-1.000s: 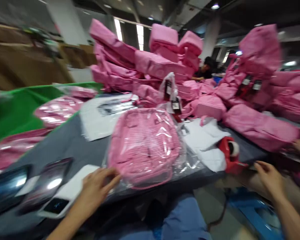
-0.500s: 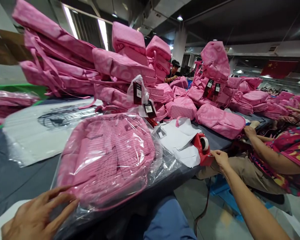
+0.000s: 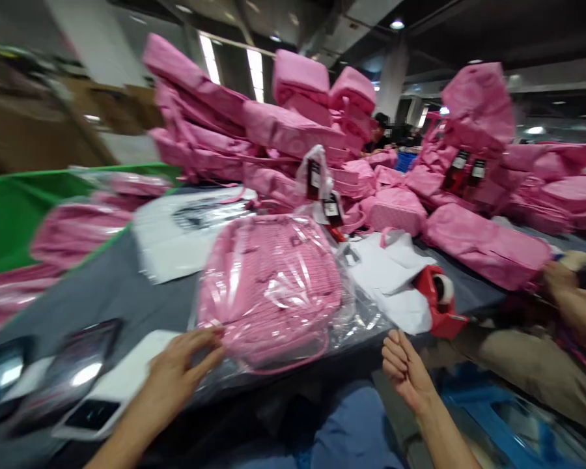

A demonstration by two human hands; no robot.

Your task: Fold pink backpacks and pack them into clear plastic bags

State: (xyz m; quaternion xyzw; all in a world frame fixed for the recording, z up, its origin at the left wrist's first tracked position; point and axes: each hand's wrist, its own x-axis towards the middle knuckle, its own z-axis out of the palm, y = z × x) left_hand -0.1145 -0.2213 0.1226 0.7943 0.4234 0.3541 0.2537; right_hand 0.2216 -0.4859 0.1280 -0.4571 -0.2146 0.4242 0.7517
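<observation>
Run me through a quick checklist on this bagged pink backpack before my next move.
1. Pink backpack inside its clear plastic bag: ok.
2. Bag smooth at its right end: not ok, it lies crumpled.
3. Left hand at the bag's near left corner: ok.
4. Tape roll in the red dispenser: ok.
5. Tape in the right hand: cannot tell, fingers curled.

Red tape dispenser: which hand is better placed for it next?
Right hand, probably: it is nearer the red tape dispenser, while the left hand is at the left corner of the wrapped pink bag.
</observation>
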